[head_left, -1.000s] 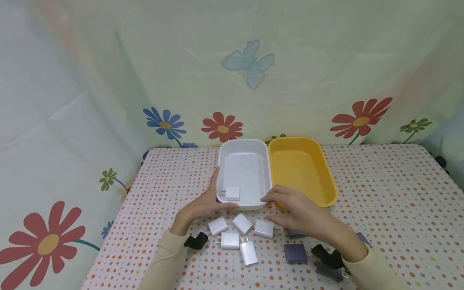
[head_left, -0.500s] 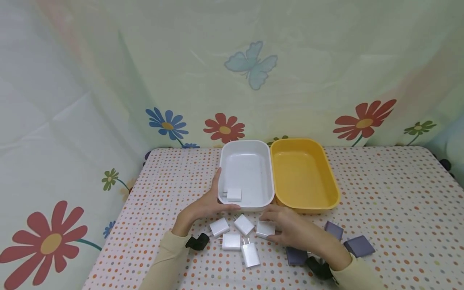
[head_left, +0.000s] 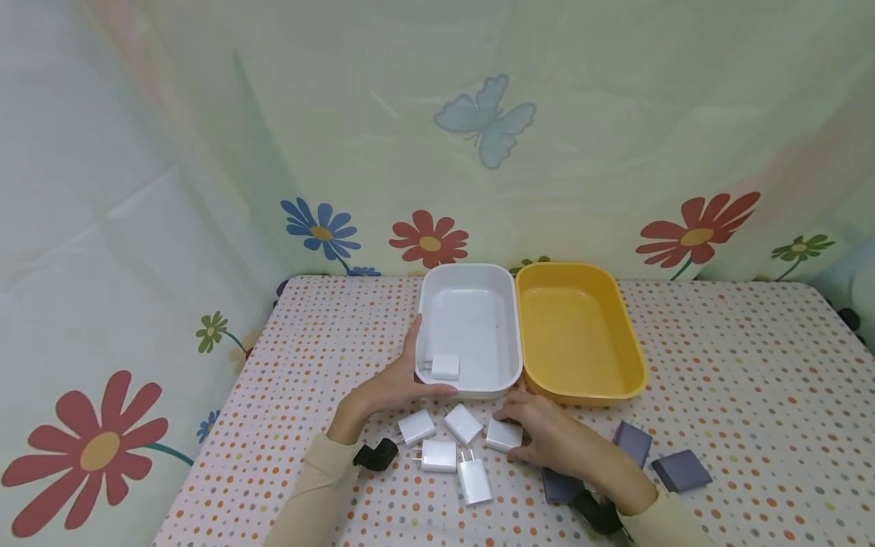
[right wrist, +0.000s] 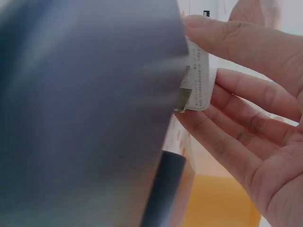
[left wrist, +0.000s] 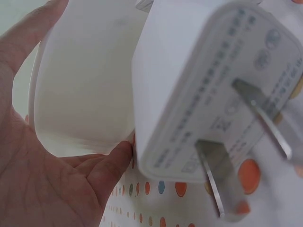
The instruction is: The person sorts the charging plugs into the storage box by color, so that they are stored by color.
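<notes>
The table is covered with a pale cloth that is printed all over with small coloured dots. Toward its far edge, a white tray and a yellow tray are set side by side, the white one placed on the left, with their rims close together. On the near side of the white tray, four white chargers are scattered near one another, their metal prongs turned leftward or away. Farther right, three dark purple chargers can be seen, one of them partly hidden.
</notes>
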A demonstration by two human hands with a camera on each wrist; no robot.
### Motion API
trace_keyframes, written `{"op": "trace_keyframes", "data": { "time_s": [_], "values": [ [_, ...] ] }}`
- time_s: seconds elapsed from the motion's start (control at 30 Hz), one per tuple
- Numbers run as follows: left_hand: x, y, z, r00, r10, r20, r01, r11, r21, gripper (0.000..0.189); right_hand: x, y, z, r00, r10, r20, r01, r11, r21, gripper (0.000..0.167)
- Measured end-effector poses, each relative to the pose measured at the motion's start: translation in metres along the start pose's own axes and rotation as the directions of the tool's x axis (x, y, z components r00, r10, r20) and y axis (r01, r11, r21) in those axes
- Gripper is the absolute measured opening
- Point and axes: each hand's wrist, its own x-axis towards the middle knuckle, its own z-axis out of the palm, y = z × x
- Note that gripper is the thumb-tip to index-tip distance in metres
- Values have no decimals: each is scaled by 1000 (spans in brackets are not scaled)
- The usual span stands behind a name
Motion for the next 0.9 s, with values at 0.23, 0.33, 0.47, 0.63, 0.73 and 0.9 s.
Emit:
{"op": "trace_keyframes", "data": {
  "time_s": [0.23, 0.33, 0.47, 0.63, 0.73, 0.9],
  "values": [
    [1, 0, 0, 1000, 22, 3, -22, 1000, -9, 141, 4, 1, -3, 998, 56, 23, -58, 997, 51, 48],
    [1, 0, 1, 1000, 20, -2, -20, 1000, -7, 141, 5, 0, -3, 997, 73, 27, -75, 996, 55, 47],
    [0, 0, 0, 1000, 15, -8, -16, 1000, -6, 140, 7, -1, -3, 997, 80, 20, -81, 996, 42, 47],
    [-1, 1, 1, 1000, 13, -6, -13, 1000, 0, 139, 8, -2, -2, 995, 98, 26, -99, 994, 50, 46],
    [-1, 2, 1, 1000, 7, -8, -7, 1000, 8, 139, 7, -6, -1, 992, 118, 34, -120, 991, 63, 47],
    [0, 2, 1, 1000, 6, -12, -6, 1000, 6, 140, 6, -7, 0, 993, 112, 22, -113, 992, 63, 47]
  ]
}}
